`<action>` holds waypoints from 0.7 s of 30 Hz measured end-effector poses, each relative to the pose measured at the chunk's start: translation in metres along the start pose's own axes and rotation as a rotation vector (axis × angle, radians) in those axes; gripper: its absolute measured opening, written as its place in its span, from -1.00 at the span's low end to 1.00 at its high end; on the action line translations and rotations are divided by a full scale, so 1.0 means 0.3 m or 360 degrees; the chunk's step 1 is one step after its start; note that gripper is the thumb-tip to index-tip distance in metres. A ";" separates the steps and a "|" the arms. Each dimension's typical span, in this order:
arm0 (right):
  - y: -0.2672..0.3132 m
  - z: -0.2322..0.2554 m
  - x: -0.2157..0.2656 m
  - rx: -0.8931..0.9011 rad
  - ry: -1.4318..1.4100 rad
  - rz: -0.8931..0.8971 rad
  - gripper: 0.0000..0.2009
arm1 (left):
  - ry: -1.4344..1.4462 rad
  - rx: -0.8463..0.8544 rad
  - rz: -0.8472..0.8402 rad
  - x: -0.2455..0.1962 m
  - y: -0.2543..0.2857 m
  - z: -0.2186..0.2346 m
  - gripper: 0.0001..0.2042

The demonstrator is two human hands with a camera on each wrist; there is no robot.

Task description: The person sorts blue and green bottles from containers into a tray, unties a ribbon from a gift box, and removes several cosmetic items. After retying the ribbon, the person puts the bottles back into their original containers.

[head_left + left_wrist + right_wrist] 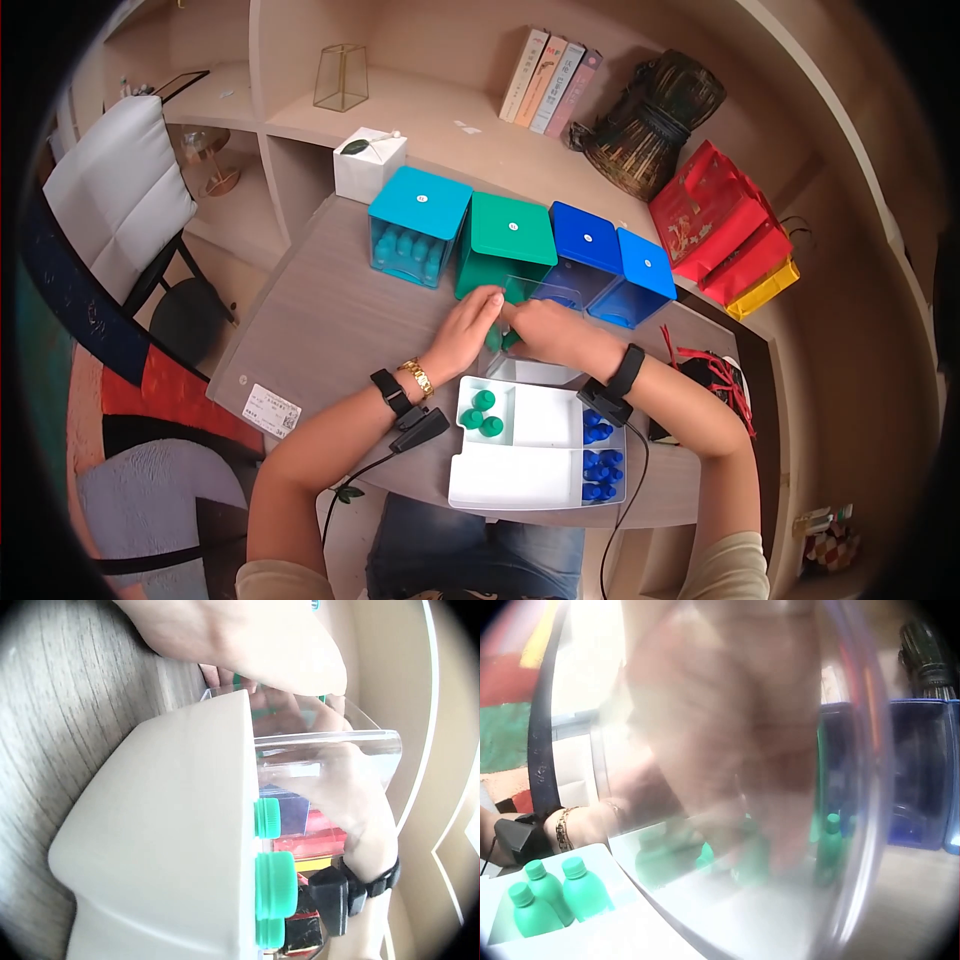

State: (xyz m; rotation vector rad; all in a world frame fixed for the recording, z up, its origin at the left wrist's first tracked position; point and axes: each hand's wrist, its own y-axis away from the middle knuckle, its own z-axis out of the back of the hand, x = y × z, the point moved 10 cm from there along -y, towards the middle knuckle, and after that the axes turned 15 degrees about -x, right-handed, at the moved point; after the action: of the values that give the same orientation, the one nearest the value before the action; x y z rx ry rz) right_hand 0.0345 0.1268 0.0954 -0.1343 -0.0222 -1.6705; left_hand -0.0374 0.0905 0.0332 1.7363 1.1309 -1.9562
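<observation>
Head view: what has been put in boxes?

Light-blue bottles [405, 247] can be seen in the light-blue box [422, 198], by the table's [320, 300] back edge.

Are all the others boxed too?

Not all. Three green bottles [484, 400] are held in the back left corner of the white tray [520, 478]. Dark-blue bottles [603, 472] are kept along its right edge. They seem to be left for last.

What is being held?

That cannot be told. The left hand [464, 338] is placed by the clear tub [322, 739], with its fingertips hidden. The right hand [550, 330] is pointed down by more green bottles. Its fingers are blurred, so how far either hand is opened cannot be told.
</observation>
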 end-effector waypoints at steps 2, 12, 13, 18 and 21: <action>0.003 0.005 0.003 0.0055 -0.0088 -0.0049 -0.59 | 0.0005 -0.0001 0.0011 0.006 0.000 0.001 -0.53; -0.017 -0.081 0.016 0.0029 0.0103 0.0271 -0.68 | 0.0009 0.0017 0.0022 0.005 0.000 -0.002 -0.51; -0.020 -0.088 0.015 0.0026 0.0113 0.0289 -0.68 | 0.0019 0.0023 0.0027 0.008 0.000 -0.004 -0.51; -0.021 -0.043 0.053 0.0075 0.0186 0.0290 -0.64 | 0.0044 0.0034 0.0051 0.011 0.001 -0.007 -0.51; -0.024 -0.074 0.033 0.0014 0.0107 0.0351 -0.62 | 0.0021 0.0016 0.0026 0.002 -0.001 -0.004 -0.51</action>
State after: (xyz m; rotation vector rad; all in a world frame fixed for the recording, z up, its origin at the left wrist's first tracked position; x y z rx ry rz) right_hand 0.0249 0.1157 0.0750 -0.0714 0.0348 -1.4539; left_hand -0.0369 0.0915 0.0326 1.7607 1.1097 -1.9466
